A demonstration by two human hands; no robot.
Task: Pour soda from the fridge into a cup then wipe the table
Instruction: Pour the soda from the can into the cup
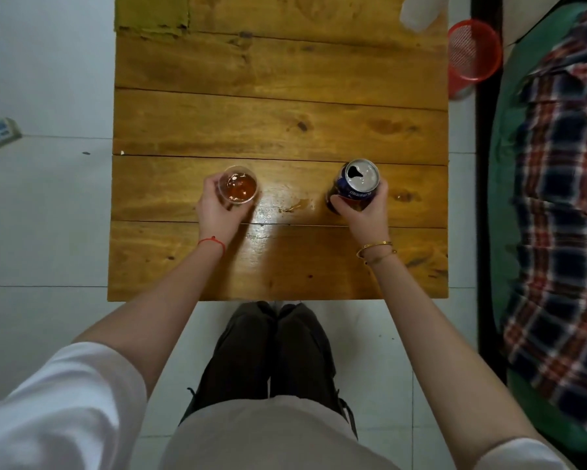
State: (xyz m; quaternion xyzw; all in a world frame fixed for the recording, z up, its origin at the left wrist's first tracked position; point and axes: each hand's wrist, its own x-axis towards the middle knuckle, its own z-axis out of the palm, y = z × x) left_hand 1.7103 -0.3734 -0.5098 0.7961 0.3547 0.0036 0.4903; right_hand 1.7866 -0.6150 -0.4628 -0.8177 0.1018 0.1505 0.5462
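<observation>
Your left hand [217, 206] curls around the clear cup [238, 185], left of frame centre on the wooden table [278, 106]. The cup stands upright and holds amber liquid with a bright reflection on its surface. Your right hand [361, 212] wraps the blue soda can [353, 188], right of centre; thumb and fingers close around its side. The can's silver top faces up with the tab opening exposed. Cup and can are well apart, both on the same plank. Between them lies a small spill [297, 205], a wet smear with glare around it.

The table's near edge runs across the middle of the frame, just above your knees. Its left edge borders pale floor tiles; its right edge sits near a red basket [473, 52] at the upper right. A green cloth [151, 11] lies on the table's upper left corner. The planks above the cup and can show bare wood up to a blurred white object [421, 11] at the top right
</observation>
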